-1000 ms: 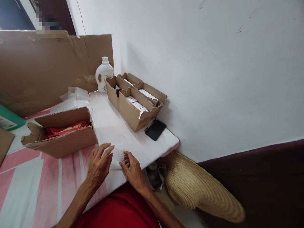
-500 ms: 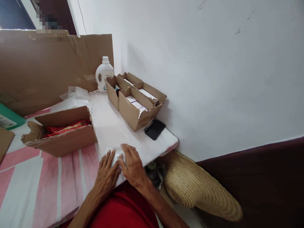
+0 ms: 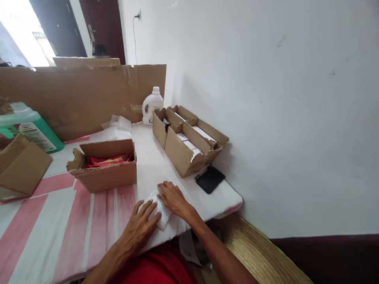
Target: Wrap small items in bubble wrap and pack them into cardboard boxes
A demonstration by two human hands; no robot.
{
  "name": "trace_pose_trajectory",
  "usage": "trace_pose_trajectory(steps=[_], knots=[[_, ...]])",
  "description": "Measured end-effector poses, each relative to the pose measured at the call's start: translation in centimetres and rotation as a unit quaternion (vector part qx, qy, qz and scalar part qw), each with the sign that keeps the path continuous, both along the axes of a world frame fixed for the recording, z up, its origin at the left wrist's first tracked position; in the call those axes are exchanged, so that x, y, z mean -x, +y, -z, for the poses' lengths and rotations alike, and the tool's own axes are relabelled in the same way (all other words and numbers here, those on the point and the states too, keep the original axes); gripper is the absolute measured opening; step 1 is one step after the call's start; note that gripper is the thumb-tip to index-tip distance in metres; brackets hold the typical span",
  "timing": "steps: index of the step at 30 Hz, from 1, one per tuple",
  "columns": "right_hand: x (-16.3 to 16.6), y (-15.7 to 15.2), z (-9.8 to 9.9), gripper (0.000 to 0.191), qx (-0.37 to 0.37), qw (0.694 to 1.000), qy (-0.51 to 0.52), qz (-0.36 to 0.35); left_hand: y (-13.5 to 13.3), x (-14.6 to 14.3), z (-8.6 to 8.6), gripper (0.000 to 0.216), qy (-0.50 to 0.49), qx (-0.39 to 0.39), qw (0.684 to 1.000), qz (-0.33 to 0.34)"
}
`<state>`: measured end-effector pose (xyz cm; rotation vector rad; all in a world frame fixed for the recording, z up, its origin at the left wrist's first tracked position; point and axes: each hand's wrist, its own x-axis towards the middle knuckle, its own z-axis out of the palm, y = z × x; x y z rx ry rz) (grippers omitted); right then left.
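A small packet of clear bubble wrap [image 3: 162, 216] lies near the front edge of the cloth-covered table [image 3: 124, 246]. Over its left side rests my left hand [image 3: 141, 223], palm down with the fingers spread. My right hand [image 3: 175, 200] is at the packet's far right edge, its fingers bent and closed on the plastic there. What the wrap contains, if anything, cannot be made out.
Left of my hands stands a cardboard box [image 3: 112, 179] with red packets. Several joined cardboard trays [image 3: 177, 156] hold white boxes by the wall. Nearby are a black flat object [image 3: 210, 179], a white jug [image 3: 154, 104], a green bottle [image 3: 49, 136] and a straw hat [image 3: 251, 248].
The view has turned left and up. My right hand has shifted to the packet's far edge, and my left hand's fingers are wider apart. More of the bubble wrap now shows.
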<state>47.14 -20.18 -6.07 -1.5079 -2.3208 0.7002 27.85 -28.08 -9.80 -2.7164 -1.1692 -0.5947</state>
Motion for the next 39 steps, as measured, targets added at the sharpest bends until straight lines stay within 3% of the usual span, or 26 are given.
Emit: trace_pose_trajectory(steps=[6, 9, 12, 15, 18, 22, 25, 28, 32, 35, 39], knots=[[-0.6, 1.6, -0.9, 0.011, 0.071, 0.997, -0.032, 0.02, 0.5, 0.8, -0.9, 0.018, -0.004, -0.025, 0.998, 0.054], [-2.0, 1.4, -1.3, 0.025, 0.191, 0.977, 0.092, 0.009, 0.9, 1.0, -1.7, 0.021, -0.041, -0.067, 0.994, 0.073], [-3.5, 0.2, -2.9, 0.031, 0.27, 0.925, 0.266, 0.022, 1.4, 1.8, -3.4, 0.027, -0.084, -0.123, 0.985, 0.087], [-3.6, -0.5, -6.8, 0.039, 0.308, 0.882, 0.351, 0.056, 2.0, 3.5, -6.5, 0.031, -0.109, -0.164, 0.977, 0.076], [-1.1, 1.0, -12.3, 0.042, 0.307, 0.858, 0.41, 0.031, 3.3, 6.2, -10.7, 0.038, -0.138, -0.162, 0.977, 0.008], [5.1, 6.2, -18.7, 0.036, 0.182, 0.889, 0.419, -0.033, 6.4, 10.8, -16.7, 0.046, -0.133, -0.199, 0.969, -0.06], [9.7, 9.8, -20.9, 0.031, 0.079, 0.919, 0.376, -0.082, 8.1, 13.9, -20.4, 0.04, -0.102, -0.222, 0.967, -0.079], [12.4, 11.6, -21.8, 0.03, 0.081, 0.914, 0.374, -0.132, 8.5, 15.8, -22.9, 0.032, -0.092, -0.229, 0.963, -0.103], [13.3, 12.4, -22.4, 0.032, 0.13, 0.886, 0.419, -0.148, 8.9, 16.6, -24.3, 0.032, -0.099, -0.234, 0.96, -0.119], [13.3, 13.0, -21.3, 0.039, 0.258, 0.833, 0.471, -0.13, 9.4, 16.6, -24.6, 0.034, -0.102, -0.249, 0.955, -0.123], [13.6, 12.9, -18.5, 0.05, 0.436, 0.745, 0.485, -0.141, 9.8, 15.8, -24.9, 0.039, -0.155, -0.237, 0.948, -0.145]])
